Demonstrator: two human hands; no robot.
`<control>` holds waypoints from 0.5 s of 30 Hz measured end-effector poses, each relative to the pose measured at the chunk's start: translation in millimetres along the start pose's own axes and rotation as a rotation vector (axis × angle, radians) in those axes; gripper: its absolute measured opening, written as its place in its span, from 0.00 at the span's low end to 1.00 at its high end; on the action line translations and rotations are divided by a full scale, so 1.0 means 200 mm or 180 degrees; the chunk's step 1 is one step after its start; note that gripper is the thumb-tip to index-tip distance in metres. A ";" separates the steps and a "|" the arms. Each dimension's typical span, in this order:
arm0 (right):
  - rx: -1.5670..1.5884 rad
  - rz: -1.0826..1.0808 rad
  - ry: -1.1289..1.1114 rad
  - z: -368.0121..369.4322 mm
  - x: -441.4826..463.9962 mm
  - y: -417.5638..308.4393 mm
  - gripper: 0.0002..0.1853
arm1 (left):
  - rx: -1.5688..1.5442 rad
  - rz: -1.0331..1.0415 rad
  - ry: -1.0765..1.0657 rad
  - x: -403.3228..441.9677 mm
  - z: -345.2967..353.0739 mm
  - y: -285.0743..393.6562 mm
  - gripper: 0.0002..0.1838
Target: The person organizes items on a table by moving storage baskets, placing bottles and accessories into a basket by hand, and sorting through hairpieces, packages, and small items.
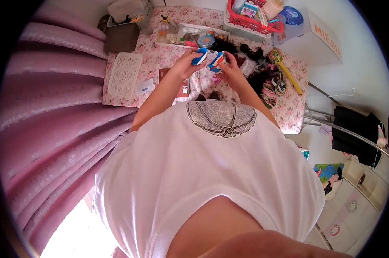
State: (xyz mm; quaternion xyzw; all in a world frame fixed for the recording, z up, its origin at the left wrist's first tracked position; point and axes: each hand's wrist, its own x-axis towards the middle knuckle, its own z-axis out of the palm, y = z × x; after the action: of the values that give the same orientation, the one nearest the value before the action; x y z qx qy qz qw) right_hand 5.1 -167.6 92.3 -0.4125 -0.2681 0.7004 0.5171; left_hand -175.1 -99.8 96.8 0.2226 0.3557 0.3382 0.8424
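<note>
My left hand (186, 63) is closed around a small rounded blue-and-white piece (199, 56) above the table. Close by on the right, my right hand (232, 71) grips a similar blue-and-white piece (216, 62) with a touch of orange-red. Whether the two pieces are joined cannot be made out at this size. Below my left forearm lies a dark red flat box or booklet (183, 89). Dark fluffy material (256, 81) and a bundle of multicoloured yarn (277, 86) are to the right of my right hand.
A white tray (160, 41) of small items stands behind my hands on the floral tablecloth (117, 102). Farther back are a red basket (246, 21) and a white carton (308, 38). A yellow stick (290, 78) lies right; a white lace-patterned mat (125, 74) lies left, near purple curtains (61, 107).
</note>
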 end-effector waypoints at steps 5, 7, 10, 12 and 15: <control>-0.0493 -0.0207 0.0154 0.06 -0.07 -0.06 0.29 | -0.0448 0.0242 -0.0099 -0.05 0.12 -0.02 0.13; -0.0707 -0.0290 0.0165 0.06 -0.09 -0.05 0.28 | -0.0629 0.0248 -0.0224 -0.08 0.15 -0.03 0.13; -0.0676 -0.0574 0.0093 0.06 -0.11 -0.02 0.29 | -0.0030 0.0579 -0.0113 -0.11 0.22 -0.05 0.13; -0.0730 -0.0637 0.0097 0.06 -0.13 -0.02 0.29 | 0.0627 0.0885 -0.0156 -0.12 0.23 -0.10 0.13; -0.0881 -0.0813 0.0199 0.05 -0.15 0.00 0.29 | 0.1039 0.1522 -0.0315 -0.08 0.19 -0.21 0.14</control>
State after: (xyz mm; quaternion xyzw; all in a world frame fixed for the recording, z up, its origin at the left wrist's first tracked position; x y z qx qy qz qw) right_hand -0.5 -194.6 106.5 -0.4638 -0.3959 0.5724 0.5482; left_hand -137.8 -144.5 102.0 0.4489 0.3013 0.4540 0.7082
